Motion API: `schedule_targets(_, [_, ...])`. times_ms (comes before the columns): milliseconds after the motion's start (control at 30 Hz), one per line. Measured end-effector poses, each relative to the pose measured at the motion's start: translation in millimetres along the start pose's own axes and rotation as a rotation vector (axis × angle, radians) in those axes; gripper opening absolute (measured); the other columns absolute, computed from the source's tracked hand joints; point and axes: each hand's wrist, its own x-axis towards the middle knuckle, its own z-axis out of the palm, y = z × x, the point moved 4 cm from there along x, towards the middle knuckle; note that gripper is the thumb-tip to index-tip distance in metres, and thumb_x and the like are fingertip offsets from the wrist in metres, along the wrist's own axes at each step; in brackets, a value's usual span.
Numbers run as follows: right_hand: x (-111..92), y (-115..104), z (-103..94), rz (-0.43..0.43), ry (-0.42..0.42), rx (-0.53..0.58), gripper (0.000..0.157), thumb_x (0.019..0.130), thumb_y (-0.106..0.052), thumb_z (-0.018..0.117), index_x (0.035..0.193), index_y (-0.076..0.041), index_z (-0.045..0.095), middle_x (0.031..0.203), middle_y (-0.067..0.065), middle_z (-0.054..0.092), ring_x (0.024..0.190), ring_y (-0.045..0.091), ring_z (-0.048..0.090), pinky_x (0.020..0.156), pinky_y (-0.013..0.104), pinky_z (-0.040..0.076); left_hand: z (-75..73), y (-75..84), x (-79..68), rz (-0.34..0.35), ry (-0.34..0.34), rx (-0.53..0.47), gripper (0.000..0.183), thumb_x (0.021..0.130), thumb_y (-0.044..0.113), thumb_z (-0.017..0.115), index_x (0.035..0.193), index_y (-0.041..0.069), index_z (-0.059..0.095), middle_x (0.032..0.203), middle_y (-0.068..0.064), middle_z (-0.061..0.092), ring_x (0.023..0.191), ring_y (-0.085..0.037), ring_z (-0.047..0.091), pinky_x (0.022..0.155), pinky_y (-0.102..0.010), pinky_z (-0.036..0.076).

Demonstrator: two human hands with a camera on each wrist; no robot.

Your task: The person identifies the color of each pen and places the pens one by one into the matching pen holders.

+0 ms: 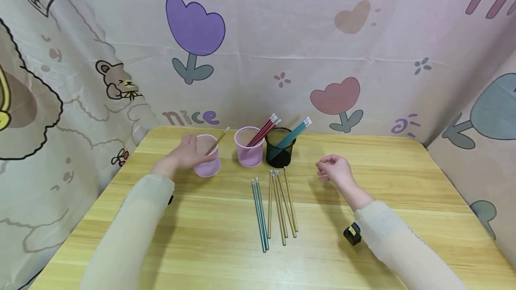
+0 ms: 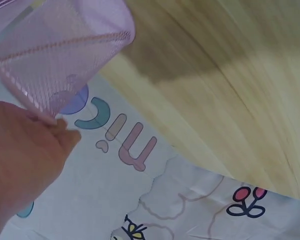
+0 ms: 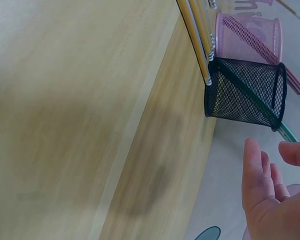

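My left hand grips the leftmost pink mesh pencil cup, thumb across its front and fingers at the far side. In the left wrist view, fingertips sit right at the rim of that cup. One gold pencil leans inside it. Over the right part of the table, my right hand holds nothing, its fingers loosely bent. The right wrist view has this hand with thumb and fingers apart, overlapping the area below the black mesh cup.
A second pink cup holds red pencils; beside it, the black cup holds teal pencils. Two teal pencils and several gold pencils lie mid-table. A patterned cloth hangs behind the table.
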Motion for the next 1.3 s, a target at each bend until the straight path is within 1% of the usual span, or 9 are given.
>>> schedule_targets(233, [-2,-1,-0.2,-0.003,0.002,0.013,0.022,0.09,-0.007,0.057,0.104,0.008,0.053,0.073,-0.003,0.06,0.062,0.004,0.061,0.06,0.021,0.057,-1.1,5.8,-3.2,0.029,-0.015,-0.154,0.103,0.08,0.041,0.069,0.138,-0.02,0.011,0.139,-0.041,0.026,0.127,-0.051,0.034,0.108,-0.059,0.031])
schedule_targets(467, [-1,1,3.0,0.002,-0.01,0.0,0.023,0.09,-0.008,0.057,0.106,0.009,0.052,0.075,-0.002,0.061,0.063,0.005,0.062,0.061,0.022,0.058,8.3,12.6,-2.1,0.032,-0.024,-0.24,0.102,0.077,0.039,0.074,0.136,-0.017,0.013,0.132,-0.037,0.033,0.123,-0.046,0.039,0.107,-0.056,0.033])
schedule_targets(567, [0,1,4.5,0.007,-0.014,-0.004,0.024,0.09,-0.008,0.057,0.106,0.009,0.052,0.079,0.003,0.063,0.064,0.006,0.062,0.062,0.023,0.058,12.2,15.5,-0.9,0.034,-0.011,-0.161,0.101,0.079,0.044,0.069,0.137,-0.017,0.013,0.136,-0.037,0.029,0.126,-0.046,0.035,0.109,-0.055,0.03])
schedule_targets(767, [2,3,9.8,0.012,-0.023,-0.026,0.023,0.09,-0.008,0.056,0.106,0.009,0.053,0.087,0.012,0.064,0.063,0.005,0.061,0.062,0.025,0.058,17.0,21.6,-1.4,0.04,-0.027,0.102,0.107,0.087,0.06,0.048,0.142,-0.017,-0.002,0.15,-0.035,-0.009,0.14,-0.049,-0.004,0.117,-0.054,0.007])
schedule_targets(800, [3,3,11.4,0.013,-0.026,-0.035,0.022,0.09,-0.008,0.056,0.105,0.009,0.054,0.087,0.014,0.065,0.062,0.006,0.061,0.062,0.026,0.058,17.3,22.5,-1.3,0.038,-0.024,0.123,0.106,0.087,0.061,0.046,0.143,-0.016,-0.002,0.151,-0.033,-0.01,0.14,-0.048,-0.004,0.117,-0.053,0.007])
schedule_targets(933, [5,6,22.0,0.009,-0.057,-0.08,0.02,0.089,-0.009,0.057,0.101,0.008,0.055,0.088,0.018,0.067,0.061,0.009,0.062,0.064,0.03,0.059,17.4,24.3,-0.2,0.035,-0.018,0.16,0.106,0.088,0.063,0.043,0.143,-0.016,-0.001,0.151,-0.033,-0.009,0.14,-0.048,-0.004,0.117,-0.053,0.008])
schedule_targets(1067, [6,7,37.5,0.011,-0.106,-0.161,0.017,0.088,-0.009,0.059,0.094,0.007,0.056,0.078,0.016,0.066,0.058,0.01,0.06,0.061,0.03,0.059,22.5,18.3,7.0,0.031,-0.024,0.169,0.108,0.087,0.066,0.042,0.143,-0.014,-0.003,0.151,-0.032,-0.01,0.141,-0.047,-0.005,0.118,-0.052,0.006])
schedule_targets(1200, [5,7,55.7,0.014,-0.18,-0.309,0.017,0.086,-0.011,0.063,0.088,0.005,0.059,0.071,0.013,0.064,0.056,0.013,0.06,0.057,0.028,0.058,25.7,13.1,11.4,0.023,-0.021,0.177,0.109,0.086,0.068,0.041,0.144,-0.013,-0.005,0.152,-0.031,-0.01,0.142,-0.045,-0.006,0.118,-0.05,0.005])
schedule_targets(1300, [4,9,67.8,0.007,-0.219,-0.403,0.016,0.084,-0.012,0.065,0.081,0.003,0.063,0.063,0.009,0.062,0.051,0.014,0.059,0.053,0.027,0.057,23.7,20.1,6.3,0.025,-0.019,0.163,0.108,0.087,0.064,0.044,0.143,-0.015,-0.004,0.151,-0.032,-0.01,0.141,-0.046,-0.005,0.118,-0.051,0.006])
